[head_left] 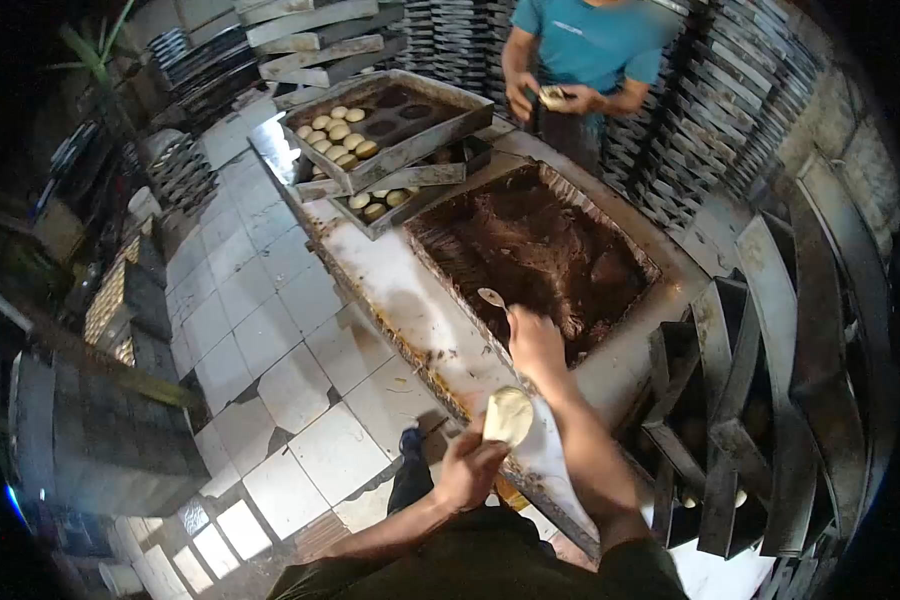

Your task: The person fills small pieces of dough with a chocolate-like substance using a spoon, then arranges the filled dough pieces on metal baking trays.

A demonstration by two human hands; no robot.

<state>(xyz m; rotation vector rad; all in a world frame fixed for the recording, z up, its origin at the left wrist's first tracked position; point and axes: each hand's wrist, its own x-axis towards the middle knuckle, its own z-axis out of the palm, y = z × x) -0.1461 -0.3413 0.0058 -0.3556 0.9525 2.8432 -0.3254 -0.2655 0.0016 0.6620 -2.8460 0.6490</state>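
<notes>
My left hand [470, 470] grips a flat, round, pale piece of dough [510, 416] by its lower edge, just in front of the counter. Over the near edge of a large tray [610, 222] filled with thick dark brown paste [535, 230], my right hand [537, 342] is closed around a spoon [492, 298]. One end of the spoon sticks out past the fingers; the rest is hidden by my hand. Furrows and lumps mark the surface of the paste.
Stacked metal trays [415, 138] at the counter's far end hold round pale pieces [338, 132]. Across the counter, a person in a teal shirt [585, 45] holds a similar piece [552, 96]. More trays [760, 400] are stacked at my right. White tiles [290, 390] cover the floor.
</notes>
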